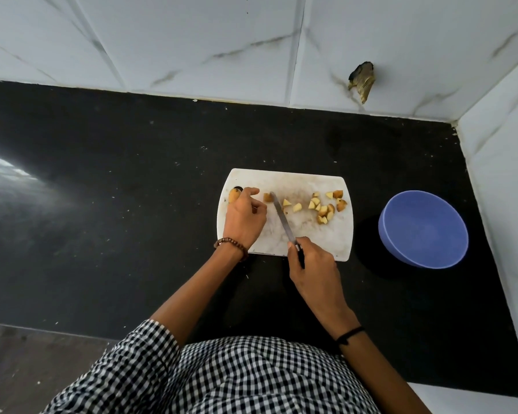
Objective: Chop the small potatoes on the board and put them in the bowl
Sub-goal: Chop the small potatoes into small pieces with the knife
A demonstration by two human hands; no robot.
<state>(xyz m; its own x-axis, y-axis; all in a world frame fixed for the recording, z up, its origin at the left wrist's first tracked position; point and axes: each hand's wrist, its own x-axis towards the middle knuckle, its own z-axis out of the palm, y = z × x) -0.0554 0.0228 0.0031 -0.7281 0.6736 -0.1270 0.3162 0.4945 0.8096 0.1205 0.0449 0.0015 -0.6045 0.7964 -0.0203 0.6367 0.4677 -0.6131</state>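
R hand point(311, 265) gripped steel knife point(281, 218), tip at potato chunk point(267, 197) on white plastic chopping board point(311, 239). L hand point(244, 218), fingers curled, held small whole brown potato point(232, 195) at board's left end. Cut pieces point(325, 209) lay right; round blue bowl point(425, 230) beside board.

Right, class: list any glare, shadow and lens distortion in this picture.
Head view: glare streaks the counter at far left; the bowl throws a dark shadow leftward; the wide lens splays the tile lines; the board looks sharp.
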